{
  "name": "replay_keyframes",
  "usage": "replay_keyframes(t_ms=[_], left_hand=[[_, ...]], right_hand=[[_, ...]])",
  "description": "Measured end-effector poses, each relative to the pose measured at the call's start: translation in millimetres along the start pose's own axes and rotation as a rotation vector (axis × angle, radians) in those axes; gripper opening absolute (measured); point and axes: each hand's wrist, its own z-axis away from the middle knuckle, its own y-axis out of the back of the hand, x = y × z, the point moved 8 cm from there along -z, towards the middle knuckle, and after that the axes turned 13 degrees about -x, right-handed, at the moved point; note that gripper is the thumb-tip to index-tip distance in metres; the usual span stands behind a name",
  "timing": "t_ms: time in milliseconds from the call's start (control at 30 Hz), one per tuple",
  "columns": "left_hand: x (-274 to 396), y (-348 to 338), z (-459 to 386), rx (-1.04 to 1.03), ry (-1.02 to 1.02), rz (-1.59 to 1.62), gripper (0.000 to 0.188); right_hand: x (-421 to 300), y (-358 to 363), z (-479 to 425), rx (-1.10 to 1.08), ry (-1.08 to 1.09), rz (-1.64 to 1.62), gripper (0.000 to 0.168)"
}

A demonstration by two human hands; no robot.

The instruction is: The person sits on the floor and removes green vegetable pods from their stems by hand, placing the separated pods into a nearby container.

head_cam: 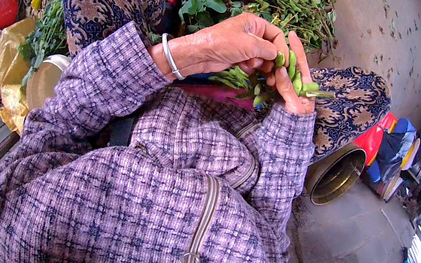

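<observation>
My left hand (pixel 220 40), with a silver bangle at the wrist, pinches a green bean pod (pixel 279 59) between thumb and fingers. Against it, my right hand (pixel 293 95) grips a cut bean stem (pixel 320 94), whose end sticks out past the palm. Several plump pods (pixel 297 82) hang on this stem, between the fingers. Below both hands, more green pods (pixel 231 78) lie over my lap, beside a pink surface (pixel 221 94) that is partly hidden. The hands partly cover each other, so some fingertips are out of sight.
A heap of leafy bean plants (pixel 259 0) lies on the floor ahead. By my right knee, a brass-coloured metal pot (pixel 338 175) rests on its side near several shoes (pixel 396 143). On the left are a pale round container (pixel 44 81) and a yellow sack (pixel 13 54).
</observation>
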Motion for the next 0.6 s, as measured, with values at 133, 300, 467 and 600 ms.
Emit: replay_keyframes(t_ms=[133,300,467,600], left_hand=[[19,-13,3,-0.087,0.005,-0.153,0.014],[32,-20,6,-0.147,0.083,-0.411,0.018],[39,-12,5,-0.019,0.005,-0.523,0.019],[46,-7,6,0.098,-0.114,-0.669,0.016]], right_hand=[[0,-2,1,-0.043,-0.051,0.005,0.058],[4,-3,5,-0.008,-0.154,0.166,0.062],[5,-17,4,-0.111,-0.122,0.135,0.067],[15,-23,-3,-0.114,-0.160,0.284,0.079]])
